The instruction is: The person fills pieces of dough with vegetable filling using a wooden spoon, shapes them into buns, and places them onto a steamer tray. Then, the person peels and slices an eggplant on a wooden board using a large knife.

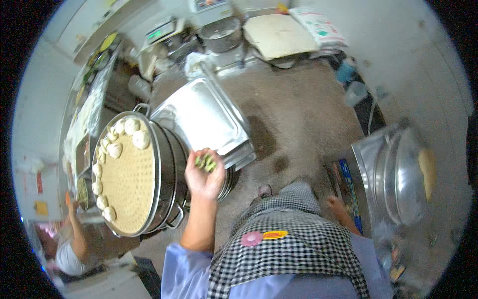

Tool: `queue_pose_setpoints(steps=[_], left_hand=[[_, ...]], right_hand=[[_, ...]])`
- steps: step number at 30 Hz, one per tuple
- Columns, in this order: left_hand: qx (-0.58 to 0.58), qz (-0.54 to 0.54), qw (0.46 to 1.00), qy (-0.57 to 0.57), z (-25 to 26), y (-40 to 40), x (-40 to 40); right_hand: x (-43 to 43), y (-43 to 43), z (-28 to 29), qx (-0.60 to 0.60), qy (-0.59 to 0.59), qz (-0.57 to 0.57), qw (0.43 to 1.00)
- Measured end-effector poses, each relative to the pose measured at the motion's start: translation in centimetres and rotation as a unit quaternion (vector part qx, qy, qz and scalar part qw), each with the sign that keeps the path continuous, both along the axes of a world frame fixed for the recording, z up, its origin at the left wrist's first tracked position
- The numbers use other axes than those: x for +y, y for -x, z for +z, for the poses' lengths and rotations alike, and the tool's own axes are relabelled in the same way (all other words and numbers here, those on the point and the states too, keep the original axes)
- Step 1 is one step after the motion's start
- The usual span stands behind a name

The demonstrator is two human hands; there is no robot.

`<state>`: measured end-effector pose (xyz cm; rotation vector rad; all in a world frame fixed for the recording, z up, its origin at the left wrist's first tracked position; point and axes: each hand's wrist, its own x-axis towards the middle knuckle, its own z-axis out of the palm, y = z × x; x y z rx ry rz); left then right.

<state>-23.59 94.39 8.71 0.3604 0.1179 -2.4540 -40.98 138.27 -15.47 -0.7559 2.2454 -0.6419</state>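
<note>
My left hand, palm up with curled fingers, holds a small heap of chopped green vegetable pieces. It is just right of a large round metal steamer with a perforated beige liner. White filled buns lie along the liner's upper and left edge. Beyond the hand is a shiny rectangular metal tray on a stack. My right hand hangs low beside the checked apron; it is blurred, and its fingers are too unclear to tell whether it holds anything.
At the left, a co-worker's hand is near a bowl of green filling. A digital scale and a mixer bowl stand at the far side. Large round metal vessels stand at the right, above the brown floor.
</note>
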Motion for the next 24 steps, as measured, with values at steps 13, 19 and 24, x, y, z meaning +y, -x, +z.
queue_pose_setpoints(steps=[13, 19, 24], left_hand=[[0.075, 0.068, 0.995, -0.018, -0.8, 23.2, -14.3], [0.092, 0.081, 0.99, -0.072, -4.3, 31.8, -17.1], [0.047, 0.134, 0.984, -0.106, -5.5, 35.8, -21.7]], right_hand=[[-26.7, 29.6, 9.6, -0.03, 0.063, -0.038, 0.997], [-51.5, 33.9, 24.2, 0.105, 0.304, 0.338, 0.884], [-63.0, 33.1, 24.5, 0.198, 0.414, 0.538, 0.707]])
